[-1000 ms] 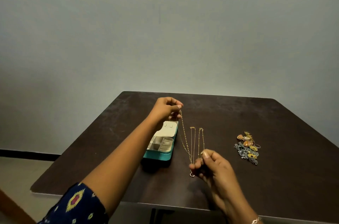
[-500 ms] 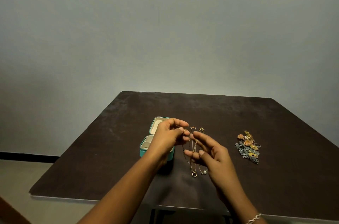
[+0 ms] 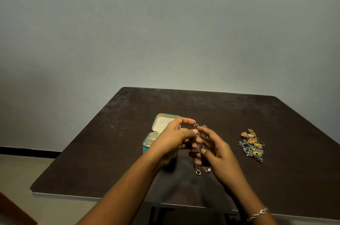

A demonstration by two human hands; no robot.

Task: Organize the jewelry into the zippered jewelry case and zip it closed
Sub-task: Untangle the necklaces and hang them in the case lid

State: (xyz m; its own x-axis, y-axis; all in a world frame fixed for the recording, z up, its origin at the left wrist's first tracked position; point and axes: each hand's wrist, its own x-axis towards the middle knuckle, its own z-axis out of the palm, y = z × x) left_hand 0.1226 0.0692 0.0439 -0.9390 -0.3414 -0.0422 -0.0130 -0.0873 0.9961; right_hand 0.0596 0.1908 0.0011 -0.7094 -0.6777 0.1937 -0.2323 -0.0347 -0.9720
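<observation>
Grey, matte wall (image 3: pixel 165 31) fills the upper field; below it stands a dark brown table (image 3: pixel 276 178) with a scuffed top, rounded corners and a pale edge band. Left of centre lies a small teal case (image 3: pixel 158 127), box-shaped, its long axis running from near to far; the lid is hinged back at the far end, and the cream lining shows, with dividers in the near half. Just right of it, thin gold chains (image 3: pixel 195 162) lie stretched along the same near-to-far line, clasp ends far, a ring pendant (image 3: pixel 198 172) and a pearl (image 3: pixel 209 170) at the near ends. Both hands meet over the chains. The left hand (image 3: pixel 176 140) is curled in front of the case, thumb and forefinger tips close beside the far chain ends; whether they pinch a chain cannot be told. The right hand (image 3: pixel 219 151) has its fingers nearly straight and loosely spread above the chains, gripping nothing visible; a silver link bracelet (image 3: pixel 257 214) circles its wrist. Well apart to the right rests a heap (image 3: pixel 252 143) of filigree pieces in gold, orange and grey.
</observation>
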